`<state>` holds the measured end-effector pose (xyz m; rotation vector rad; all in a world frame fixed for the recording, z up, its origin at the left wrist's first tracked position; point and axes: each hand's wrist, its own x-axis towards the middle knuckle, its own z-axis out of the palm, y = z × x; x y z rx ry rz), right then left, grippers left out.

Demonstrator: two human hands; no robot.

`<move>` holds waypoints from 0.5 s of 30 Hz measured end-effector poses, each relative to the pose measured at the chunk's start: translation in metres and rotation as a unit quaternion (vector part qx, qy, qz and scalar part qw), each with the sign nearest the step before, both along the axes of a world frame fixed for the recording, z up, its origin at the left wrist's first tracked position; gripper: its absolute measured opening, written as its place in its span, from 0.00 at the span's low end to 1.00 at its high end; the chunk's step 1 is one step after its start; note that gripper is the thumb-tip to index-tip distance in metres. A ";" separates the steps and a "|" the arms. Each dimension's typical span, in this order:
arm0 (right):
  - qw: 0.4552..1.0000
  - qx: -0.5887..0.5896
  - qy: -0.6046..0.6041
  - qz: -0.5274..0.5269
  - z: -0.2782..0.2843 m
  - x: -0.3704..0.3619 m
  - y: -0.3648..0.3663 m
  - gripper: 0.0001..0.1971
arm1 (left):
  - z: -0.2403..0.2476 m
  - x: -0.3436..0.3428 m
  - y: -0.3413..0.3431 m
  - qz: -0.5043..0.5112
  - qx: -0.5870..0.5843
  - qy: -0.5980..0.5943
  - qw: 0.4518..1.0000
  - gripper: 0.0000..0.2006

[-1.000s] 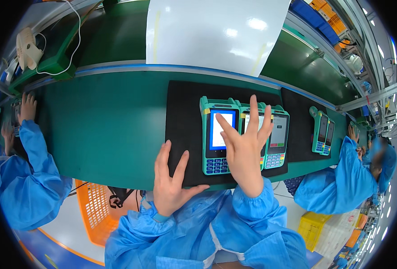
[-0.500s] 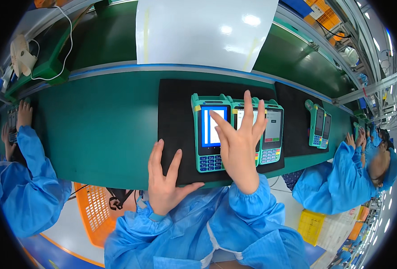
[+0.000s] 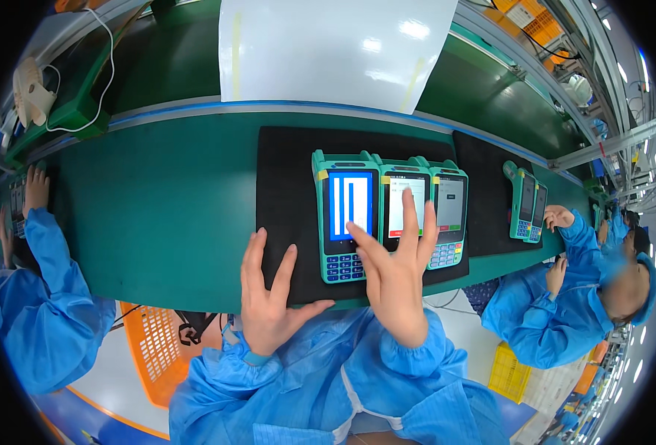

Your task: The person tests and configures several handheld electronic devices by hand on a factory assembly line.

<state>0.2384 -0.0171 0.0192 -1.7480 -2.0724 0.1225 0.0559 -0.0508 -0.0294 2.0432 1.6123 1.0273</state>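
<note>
Three green handheld payment terminals lie side by side on a black mat [image 3: 287, 170]. On the left terminal [image 3: 345, 265], the lit screen is blue with white vertical bars. My right hand [image 3: 400, 278] is over the left and middle terminals, fingers spread. Its index fingertip is at the lower part of the left screen; contact is hard to tell. The middle terminal [image 3: 403, 169] has a pale screen, and its keypad is hidden behind this hand. Pale too is the screen of the right terminal [image 3: 450, 208]. My left hand [image 3: 271, 300] rests open at the mat's front left edge, holding nothing.
Further right, two more terminals [image 3: 527, 204] lie on another black mat, beside a co-worker's hand [image 3: 558, 216]. Another person's hand [image 3: 37, 189] is at the far left of the green bench [image 3: 165, 200]. An orange crate [image 3: 150, 348] stands below the bench's front edge.
My right hand has moved toward me, its index fingertip sliding down the left screen and uncovering more of the middle one. My left hand stays put. The right-hand co-worker's arms have shifted.
</note>
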 end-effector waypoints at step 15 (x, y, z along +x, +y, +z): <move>0.999 0.042 0.003 0.002 -0.001 0.008 0.038 0.15 | 0.001 0.000 0.001 0.004 0.005 0.003 1.000 0.47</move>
